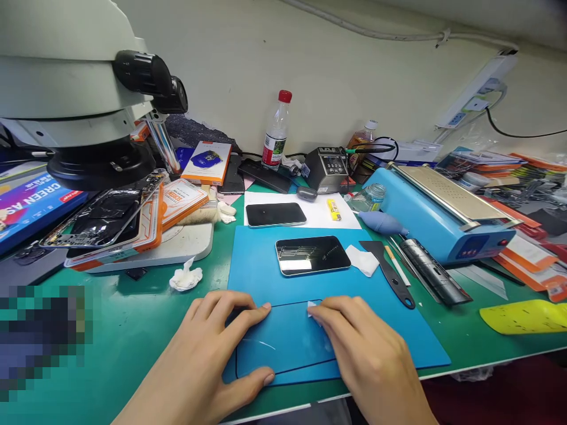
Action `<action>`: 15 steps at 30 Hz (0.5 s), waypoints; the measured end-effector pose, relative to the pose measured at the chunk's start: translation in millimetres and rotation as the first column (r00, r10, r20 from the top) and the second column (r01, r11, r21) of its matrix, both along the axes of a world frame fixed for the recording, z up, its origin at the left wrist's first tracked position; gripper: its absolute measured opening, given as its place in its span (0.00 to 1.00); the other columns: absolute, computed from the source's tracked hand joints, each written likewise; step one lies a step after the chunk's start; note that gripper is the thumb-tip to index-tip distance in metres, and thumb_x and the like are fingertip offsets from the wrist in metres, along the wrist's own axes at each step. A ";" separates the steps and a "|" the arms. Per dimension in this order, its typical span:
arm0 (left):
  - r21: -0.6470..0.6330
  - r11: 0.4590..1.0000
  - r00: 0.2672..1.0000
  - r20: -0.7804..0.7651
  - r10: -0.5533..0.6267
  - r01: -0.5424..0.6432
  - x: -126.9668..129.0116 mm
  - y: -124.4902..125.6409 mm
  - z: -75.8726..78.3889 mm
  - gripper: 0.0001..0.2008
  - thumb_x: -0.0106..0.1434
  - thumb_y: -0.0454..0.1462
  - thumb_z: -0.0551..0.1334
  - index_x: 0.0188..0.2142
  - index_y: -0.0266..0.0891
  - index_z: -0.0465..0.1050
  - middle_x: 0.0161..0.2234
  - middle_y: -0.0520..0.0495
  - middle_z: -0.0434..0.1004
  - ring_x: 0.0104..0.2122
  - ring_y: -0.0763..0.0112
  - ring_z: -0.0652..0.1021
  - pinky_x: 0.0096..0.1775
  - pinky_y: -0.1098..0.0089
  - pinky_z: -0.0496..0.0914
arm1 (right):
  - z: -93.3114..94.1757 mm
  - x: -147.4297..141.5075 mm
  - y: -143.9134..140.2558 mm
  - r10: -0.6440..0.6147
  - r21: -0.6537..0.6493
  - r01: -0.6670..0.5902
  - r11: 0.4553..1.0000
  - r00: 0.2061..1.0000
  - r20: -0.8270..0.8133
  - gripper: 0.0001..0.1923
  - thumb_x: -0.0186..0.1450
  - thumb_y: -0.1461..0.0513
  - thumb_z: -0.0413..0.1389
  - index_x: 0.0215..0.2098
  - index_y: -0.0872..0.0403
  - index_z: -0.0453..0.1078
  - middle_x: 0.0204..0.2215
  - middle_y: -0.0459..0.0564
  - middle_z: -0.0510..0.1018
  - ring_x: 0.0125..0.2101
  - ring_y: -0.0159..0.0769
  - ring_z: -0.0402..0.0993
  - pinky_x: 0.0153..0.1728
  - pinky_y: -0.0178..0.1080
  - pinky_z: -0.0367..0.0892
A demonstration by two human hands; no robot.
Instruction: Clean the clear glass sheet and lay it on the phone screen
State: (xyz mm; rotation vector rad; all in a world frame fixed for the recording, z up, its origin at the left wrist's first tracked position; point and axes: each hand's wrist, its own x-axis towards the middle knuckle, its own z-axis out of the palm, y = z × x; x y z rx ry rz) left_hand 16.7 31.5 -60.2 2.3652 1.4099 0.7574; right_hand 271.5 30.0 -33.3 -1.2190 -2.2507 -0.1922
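To your left, the microscope (75,88) looms, with a crumpled tissue (186,276) nearer you; your left hand (212,345) is spread, thumb and forefinger apart at the long edges of the glass (287,339); that lies black-bordered on the blue mat (261,254); beyond it rests a phone (312,256); your right hand (372,348) pinches a white scrap (311,307) at the glass's far right; farther right lies a black spatula (394,280).

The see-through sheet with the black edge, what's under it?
You can see the blue mat through the clear sheet. The left hand and right hand cover parts of it, so what's under those parts can't be seen.
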 end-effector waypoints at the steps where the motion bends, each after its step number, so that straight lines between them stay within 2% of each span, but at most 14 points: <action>1: -0.002 1.000 1.000 -0.003 0.001 -0.001 -0.1 -0.1 0.1 0.31 0.62 0.42 0.75 0.63 0.57 0.73 0.55 0.47 0.79 0.54 0.50 0.78 0.53 0.51 0.75 | -0.8 -2.3 -0.1 -0.012 0.003 0.012 1.000 1.000 -0.004 0.15 0.77 0.71 0.50 0.50 0.54 0.78 0.41 0.52 0.82 0.38 0.35 0.78 0.38 0.36 0.70; 6: -0.004 0.999 0.999 -0.032 -0.038 0.038 -4.3 2.0 -0.6 0.32 0.63 0.41 0.74 0.65 0.57 0.70 0.56 0.47 0.78 0.55 0.51 0.78 0.53 0.51 0.76 | -4.5 -16.5 -5.8 0.110 -0.009 -0.111 0.994 0.993 -0.037 0.15 0.79 0.69 0.49 0.50 0.56 0.78 0.39 0.52 0.82 0.36 0.36 0.76 0.37 0.38 0.68; 11: -0.022 0.997 0.995 -0.073 -0.069 0.068 -10.0 5.1 -0.1 0.30 0.67 0.45 0.73 0.66 0.57 0.69 0.57 0.46 0.78 0.55 0.51 0.79 0.53 0.51 0.77 | -5.7 -16.3 -3.5 -0.084 0.016 0.084 0.996 0.996 0.018 0.13 0.77 0.70 0.51 0.50 0.56 0.78 0.41 0.52 0.81 0.37 0.36 0.75 0.38 0.38 0.67; 15: -0.020 0.996 0.994 -0.067 -0.086 0.085 -8.2 3.2 -0.1 0.31 0.66 0.42 0.73 0.67 0.57 0.68 0.57 0.47 0.78 0.55 0.52 0.79 0.53 0.52 0.77 | -9.2 -27.8 -7.5 0.041 0.021 -0.041 0.999 0.999 -0.028 0.15 0.77 0.70 0.49 0.50 0.58 0.77 0.40 0.52 0.82 0.36 0.37 0.75 0.37 0.39 0.68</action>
